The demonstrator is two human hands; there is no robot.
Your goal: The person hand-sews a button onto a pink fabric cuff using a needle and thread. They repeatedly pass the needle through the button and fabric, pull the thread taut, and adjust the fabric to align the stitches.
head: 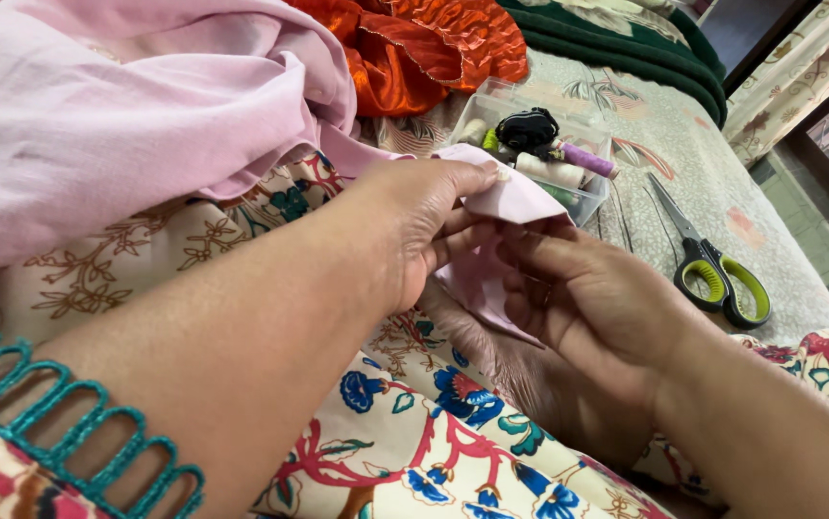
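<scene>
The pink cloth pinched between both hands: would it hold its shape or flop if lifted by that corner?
Probably floppy: the pink cloth folds sharply where the left hand and right hand pinch it. Its bulk lies in soft drapes over the lap, so it seems thin and light. It would likely trail rather than lift whole.

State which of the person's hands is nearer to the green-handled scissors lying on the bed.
Right. The right hand holds the pink cloth just left of the scissors, apart from them. The left hand pinches the same cloth further left, beyond the right hand.
</scene>
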